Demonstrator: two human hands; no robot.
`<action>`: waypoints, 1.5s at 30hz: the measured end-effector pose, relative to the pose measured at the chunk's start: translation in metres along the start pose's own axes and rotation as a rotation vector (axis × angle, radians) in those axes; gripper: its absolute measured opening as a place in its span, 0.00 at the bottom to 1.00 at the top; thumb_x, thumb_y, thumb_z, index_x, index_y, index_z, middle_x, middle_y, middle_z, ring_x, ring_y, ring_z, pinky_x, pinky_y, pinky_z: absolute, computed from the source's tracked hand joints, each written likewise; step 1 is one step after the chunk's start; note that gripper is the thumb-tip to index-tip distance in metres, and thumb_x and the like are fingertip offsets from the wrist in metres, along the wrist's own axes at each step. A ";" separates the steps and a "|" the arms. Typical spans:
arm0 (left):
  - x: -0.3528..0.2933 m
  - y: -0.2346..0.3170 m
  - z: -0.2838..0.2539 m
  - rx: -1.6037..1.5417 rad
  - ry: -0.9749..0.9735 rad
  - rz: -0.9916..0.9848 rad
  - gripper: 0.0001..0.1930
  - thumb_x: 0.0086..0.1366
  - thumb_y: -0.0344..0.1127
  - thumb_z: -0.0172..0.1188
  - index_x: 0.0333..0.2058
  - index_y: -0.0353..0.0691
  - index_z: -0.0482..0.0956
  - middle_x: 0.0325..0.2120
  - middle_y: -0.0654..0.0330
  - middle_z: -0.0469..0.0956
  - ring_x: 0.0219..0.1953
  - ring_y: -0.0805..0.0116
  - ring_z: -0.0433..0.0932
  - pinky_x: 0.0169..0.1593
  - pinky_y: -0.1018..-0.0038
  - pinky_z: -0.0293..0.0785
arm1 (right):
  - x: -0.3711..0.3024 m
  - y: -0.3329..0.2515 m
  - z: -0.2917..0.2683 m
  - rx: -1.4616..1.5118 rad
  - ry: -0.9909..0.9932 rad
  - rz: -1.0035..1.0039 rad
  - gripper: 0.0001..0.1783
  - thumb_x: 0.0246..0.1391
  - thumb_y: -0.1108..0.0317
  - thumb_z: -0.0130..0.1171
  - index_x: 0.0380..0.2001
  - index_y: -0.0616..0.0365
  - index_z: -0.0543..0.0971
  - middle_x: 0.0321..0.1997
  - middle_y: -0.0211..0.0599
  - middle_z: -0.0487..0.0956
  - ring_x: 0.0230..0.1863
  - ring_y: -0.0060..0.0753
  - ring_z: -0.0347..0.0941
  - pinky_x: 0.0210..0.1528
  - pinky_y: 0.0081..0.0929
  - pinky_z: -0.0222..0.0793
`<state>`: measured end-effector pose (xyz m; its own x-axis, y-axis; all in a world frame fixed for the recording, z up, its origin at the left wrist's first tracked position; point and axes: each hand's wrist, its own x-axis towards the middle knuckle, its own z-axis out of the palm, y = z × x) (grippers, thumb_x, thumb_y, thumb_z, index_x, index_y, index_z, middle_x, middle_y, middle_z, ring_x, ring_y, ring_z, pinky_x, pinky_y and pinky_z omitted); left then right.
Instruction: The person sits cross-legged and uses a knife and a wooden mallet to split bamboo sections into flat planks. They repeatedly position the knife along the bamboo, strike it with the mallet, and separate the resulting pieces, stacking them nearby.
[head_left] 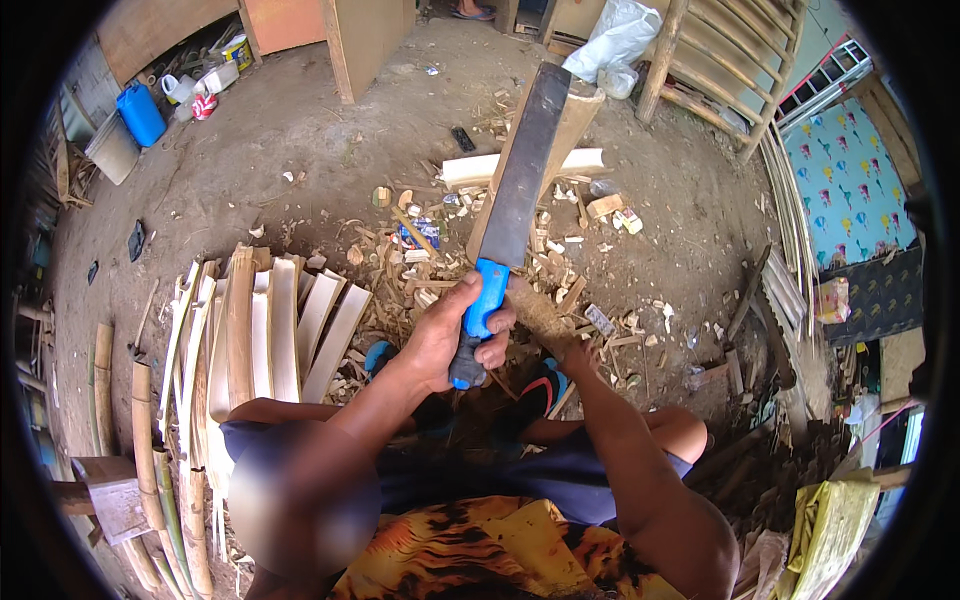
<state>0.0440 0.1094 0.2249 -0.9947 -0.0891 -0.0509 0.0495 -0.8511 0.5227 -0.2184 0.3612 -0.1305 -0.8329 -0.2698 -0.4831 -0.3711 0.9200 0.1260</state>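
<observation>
My left hand [445, 325] is closed round the blue and black handle of a large knife [520, 175], its broad dark blade pointing up and away. Behind the blade, a split bamboo piece [572, 122] stands at a slant, partly covered by it. My right hand [575, 355] is low, just right of the knife handle, by the end of a rough brown piece of wood [540, 315]. Its fingers are mostly hidden, so its grip is unclear. Beyond the blade, a pale split bamboo length [470, 170] lies across the ground.
Split bamboo pieces [285, 320] are stacked at my left, beside long poles [145, 420]. Chips and offcuts [620, 340] litter the dirt floor around my feet. Further off are a blue jug [140, 113], a bamboo rack [725, 60] and a white sack [615, 40].
</observation>
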 end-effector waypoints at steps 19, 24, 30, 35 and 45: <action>0.023 -0.021 0.042 0.684 0.311 0.226 0.25 0.78 0.57 0.46 0.56 0.39 0.68 0.26 0.64 0.70 0.19 0.75 0.68 0.24 0.76 0.67 | -0.063 0.046 -0.145 0.840 0.319 -0.124 0.46 0.43 0.48 0.73 0.58 0.67 0.67 0.53 0.57 0.80 0.52 0.48 0.80 0.54 0.41 0.78; 0.036 -0.026 0.029 1.093 0.377 0.406 0.22 0.79 0.51 0.44 0.55 0.36 0.64 0.28 0.51 0.75 0.22 0.53 0.75 0.30 0.57 0.72 | -0.147 0.040 -0.318 1.127 0.657 -0.515 0.49 0.50 0.54 0.74 0.67 0.63 0.60 0.56 0.55 0.79 0.56 0.46 0.77 0.58 0.38 0.76; 0.035 -0.023 0.019 1.361 0.484 0.375 0.19 0.79 0.49 0.43 0.53 0.37 0.66 0.34 0.38 0.79 0.34 0.35 0.81 0.37 0.47 0.71 | -0.254 0.015 -0.454 1.165 0.810 -0.800 0.49 0.52 0.55 0.75 0.68 0.68 0.60 0.58 0.55 0.77 0.58 0.43 0.76 0.59 0.35 0.74; 0.034 -0.018 0.030 0.813 0.322 0.273 0.20 0.79 0.52 0.44 0.50 0.40 0.67 0.26 0.59 0.73 0.21 0.66 0.74 0.25 0.67 0.71 | -0.284 0.009 -0.505 1.040 0.804 -0.820 0.53 0.54 0.51 0.74 0.73 0.64 0.56 0.58 0.57 0.78 0.56 0.43 0.78 0.59 0.36 0.73; 0.029 -0.021 0.034 0.813 0.332 0.285 0.24 0.78 0.55 0.45 0.54 0.38 0.68 0.25 0.65 0.69 0.19 0.75 0.68 0.24 0.74 0.66 | -0.239 -0.003 -0.445 0.497 0.766 -0.586 0.55 0.51 0.47 0.72 0.77 0.39 0.54 0.63 0.54 0.77 0.63 0.53 0.75 0.68 0.38 0.67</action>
<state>0.0115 0.1423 0.2412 -0.8714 -0.4905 -0.0043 0.0851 -0.1597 0.9835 -0.2008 0.2967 0.3702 -0.6792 -0.6520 0.3370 -0.7305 0.5560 -0.3966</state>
